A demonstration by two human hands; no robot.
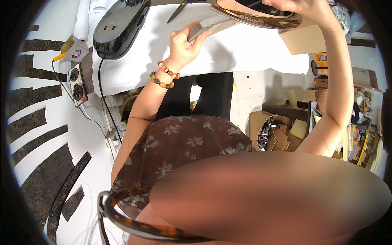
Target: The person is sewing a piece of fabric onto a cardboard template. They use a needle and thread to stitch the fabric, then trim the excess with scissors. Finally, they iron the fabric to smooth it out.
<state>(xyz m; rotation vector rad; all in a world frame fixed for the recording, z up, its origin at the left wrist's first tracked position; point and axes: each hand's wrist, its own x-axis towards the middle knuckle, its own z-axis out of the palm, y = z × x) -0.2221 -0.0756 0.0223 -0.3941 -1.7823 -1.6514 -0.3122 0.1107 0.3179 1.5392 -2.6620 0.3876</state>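
Observation:
My left hand [184,45] is closed on a thin grey slab [216,25], held at an upward slant over the white work surface [245,57]. At the top right, my right hand [296,10] grips a glossy bronze oval appliance [261,20], possibly an iron. The appliance is very near the slab's far end; whether they touch I cannot tell. Black scissors [175,14] lie beyond my left hand, and a grey-black oblong electric device [116,30] with a cord rests to its left.
Dark patterned cut strips [36,96] lie on the left, beside a small box [76,49] and a patterned rectangular item [77,85] with cables. A cardboard sheet [298,43] is at the right. Below stand boxes of offcuts [277,139] and cluttered shelving [363,134].

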